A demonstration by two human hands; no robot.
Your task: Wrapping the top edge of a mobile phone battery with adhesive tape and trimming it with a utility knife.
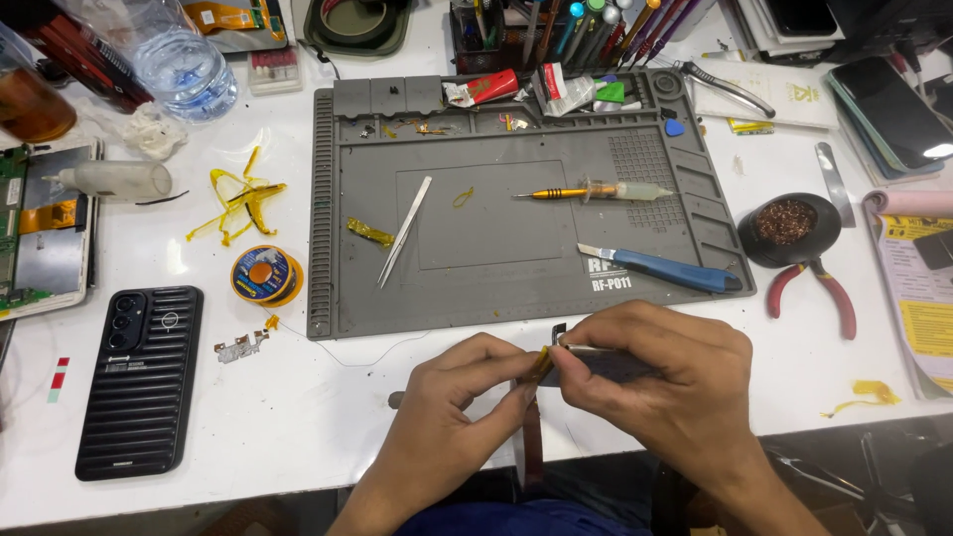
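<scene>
grey repair mat (476, 288) lies bare at centre, tweezers (405, 230) on it, black phone (141, 379) well left. right hand (663, 382) is closed around a dark flat component (608, 365) just off the mat's near edge. left hand (459, 395) pinches yellow tape (543, 361) at its end. judged: peeling step; next needs steady pull.

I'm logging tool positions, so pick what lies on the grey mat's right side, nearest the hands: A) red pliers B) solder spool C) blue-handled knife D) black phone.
C: the blue-handled knife lies on the mat, just above the right hand; the pliers, spool and phone all rest off the mat on the white table.
</scene>
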